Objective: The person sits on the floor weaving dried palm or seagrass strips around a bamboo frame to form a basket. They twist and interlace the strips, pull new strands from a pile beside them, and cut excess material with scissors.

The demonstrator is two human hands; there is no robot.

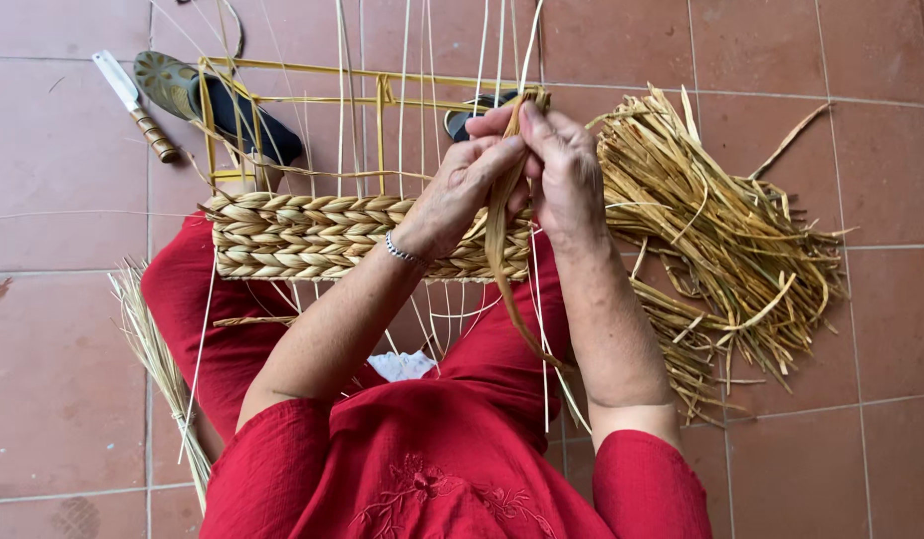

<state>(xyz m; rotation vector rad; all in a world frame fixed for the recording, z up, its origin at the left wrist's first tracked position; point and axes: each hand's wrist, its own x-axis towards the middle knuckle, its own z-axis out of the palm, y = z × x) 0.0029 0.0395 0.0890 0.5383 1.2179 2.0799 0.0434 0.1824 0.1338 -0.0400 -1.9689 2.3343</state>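
A long flat tan straw strand is pinched by the left hand and right hand, both closed, above a half-woven braided straw basket held on the lap.

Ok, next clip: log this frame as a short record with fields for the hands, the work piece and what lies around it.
left hand: pinches a flat straw strand by the yellow frame's top bar
right hand: grips the same strand, touching the left hand
work piece: yellow wire frame with a woven braided band, on the lap
right side: pile of straw on the tiled floor
upper left: knife, shoe
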